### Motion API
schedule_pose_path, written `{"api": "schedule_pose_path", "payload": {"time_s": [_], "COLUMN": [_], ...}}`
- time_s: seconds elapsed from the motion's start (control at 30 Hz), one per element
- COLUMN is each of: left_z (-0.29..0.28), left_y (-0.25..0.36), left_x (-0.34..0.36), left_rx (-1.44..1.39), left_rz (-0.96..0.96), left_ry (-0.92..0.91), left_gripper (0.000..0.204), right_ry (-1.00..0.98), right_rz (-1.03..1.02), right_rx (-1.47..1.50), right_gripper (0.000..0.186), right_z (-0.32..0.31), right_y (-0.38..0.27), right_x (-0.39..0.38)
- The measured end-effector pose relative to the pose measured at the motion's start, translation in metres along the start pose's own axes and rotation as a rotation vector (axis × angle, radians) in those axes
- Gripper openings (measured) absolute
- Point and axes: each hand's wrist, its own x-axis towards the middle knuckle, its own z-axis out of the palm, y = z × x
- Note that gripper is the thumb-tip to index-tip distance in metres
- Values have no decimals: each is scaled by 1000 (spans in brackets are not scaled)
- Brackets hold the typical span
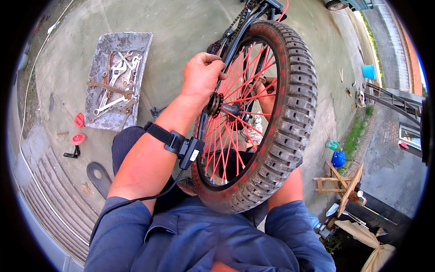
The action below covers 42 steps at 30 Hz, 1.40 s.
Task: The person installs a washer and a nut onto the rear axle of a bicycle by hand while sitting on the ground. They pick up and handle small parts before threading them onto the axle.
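Observation:
A bicycle wheel [301, 86] with a knobbly black tyre and red spokes stands upright before me, joined to a black frame [240, 41]. My left hand [201, 77] is at the wheel's left side, beside a black frame tube, above the sprocket [215, 105]. Its fingers are curled in a pinch; what they hold, if anything, is hidden. On the wheel's far right side, my right hand [267, 97] shows through the spokes, close to the hub [232, 109]. Its fingers are bent around something small near the axle, and the tyre covers part of the hand.
To the left lies a grey tray [102, 119] with several wrenches [118, 72]. Nearby are a small red wheel on a black bracket [78, 139], a red piece [79, 120] and a flat black part [97, 174]. At right stand a wooden frame [346, 190] and a blue bucket [369, 71].

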Motion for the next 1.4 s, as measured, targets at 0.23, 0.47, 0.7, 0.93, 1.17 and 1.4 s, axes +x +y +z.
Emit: {"api": "schedule_pose_path", "payload": {"time_s": [0.23, 0.47, 0.7, 0.93, 1.17, 1.4], "left_z": [2, -8, -34, -22, -11, -18], "left_y": [5, 11, 65, 110, 113, 118], "left_x": [-3, 6, -18, -117, -108, -110], "left_rx": [-32, -188, -533, -1022, -996, -964], "left_rz": [-23, -32, 53, 217, 176, 227], "left_ry": [-11, -23, -577, -1480, -1784, -1690], "left_gripper": [18, 17, 11, 10, 19, 16], "right_ry": [-16, -34, -4, -37, -92, -95], "right_rz": [-33, 20, 32, 34, 87, 45], "right_rx": [-330, -279, -220, -357, -166, -201], "right_gripper": [39, 31, 26, 33, 33, 29], "right_z": [-3, -1, -3, -7, -15, -15], "right_y": [6, 3, 13, -18, -15, -25], "right_x": [-2, 0, 3, -13, -12, -9]}}
